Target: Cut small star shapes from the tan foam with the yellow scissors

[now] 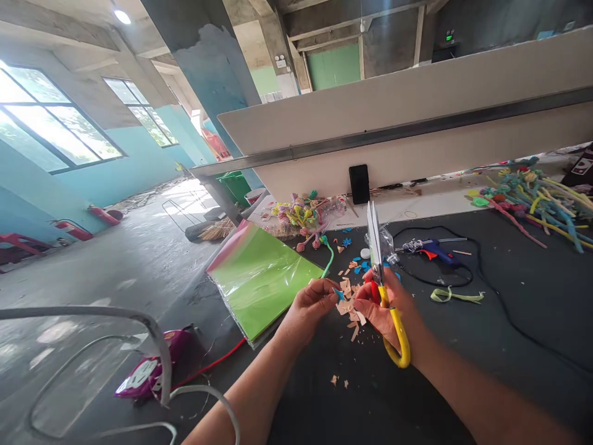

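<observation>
Between the thumb and fingers of my left hand (312, 307) is a small blue paper piece (340, 294) with pointed ends. My right hand (386, 309) is closed around scissors (383, 287) with yellow and red handles, their blades pointing up and lying nearly together. Its thumb and fingertip sit close to the blue piece, a small gap apart. Under and between my hands lie peach-coloured paper scraps (348, 303). Blue scraps (359, 267) and a cut blue star shape (347, 242) are scattered just beyond them.
Green sheets in clear wrap (273, 272) lie at the left. A blue glue gun (435, 252) with a black cord rests at the right. Bundles of fuzzy stems (537, 201) and a black phone (359, 184) stand along the white partition (417, 93). A purple packet (152, 371) is nearby.
</observation>
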### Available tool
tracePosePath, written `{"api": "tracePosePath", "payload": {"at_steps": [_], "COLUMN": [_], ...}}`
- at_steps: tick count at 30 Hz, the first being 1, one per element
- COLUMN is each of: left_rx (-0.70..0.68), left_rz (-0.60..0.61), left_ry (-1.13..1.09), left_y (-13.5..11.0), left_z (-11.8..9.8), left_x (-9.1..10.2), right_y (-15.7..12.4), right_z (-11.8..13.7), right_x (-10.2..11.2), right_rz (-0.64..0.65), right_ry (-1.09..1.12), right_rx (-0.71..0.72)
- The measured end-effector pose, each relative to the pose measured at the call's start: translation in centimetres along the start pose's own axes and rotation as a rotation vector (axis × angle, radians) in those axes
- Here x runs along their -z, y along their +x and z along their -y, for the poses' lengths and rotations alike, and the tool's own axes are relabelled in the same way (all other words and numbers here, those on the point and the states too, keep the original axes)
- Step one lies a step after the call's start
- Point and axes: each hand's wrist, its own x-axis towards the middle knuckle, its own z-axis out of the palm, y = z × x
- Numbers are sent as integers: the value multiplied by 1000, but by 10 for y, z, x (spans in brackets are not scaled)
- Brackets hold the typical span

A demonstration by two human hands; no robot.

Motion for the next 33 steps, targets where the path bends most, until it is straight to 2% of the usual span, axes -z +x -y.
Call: {"api": "tracePosePath", "payload": {"at_steps": [7,15,18,21,24,29,33], "left_rx": [-54,-121,-69,-19,-3,5,10], "left_rz": [79,104,85,-19,-120,-114,-103], "left_ry": [143,283,240,84,-57,-175,-200], "left_y": [-4,-6,-6,-5,-4,-3,-2], "left_z": [-6,-1,-1,-2,-1,1,3], "left_x": [-7,-8,-9,-9,-9,-8,-5], "right_y": [1,11,8,4,4,5,4], "right_z": [-3,-1,5,6,3,6,12], "right_x": [-4,-12,-11,-5,4,19,33], "right_rz": [-41,-143,-134,-86,-22,260,221], "right_ry": [-48,42,12,16,249,794,1043], "right_rx": [-47,-130,-144,-182,-214,-341,-252]}}
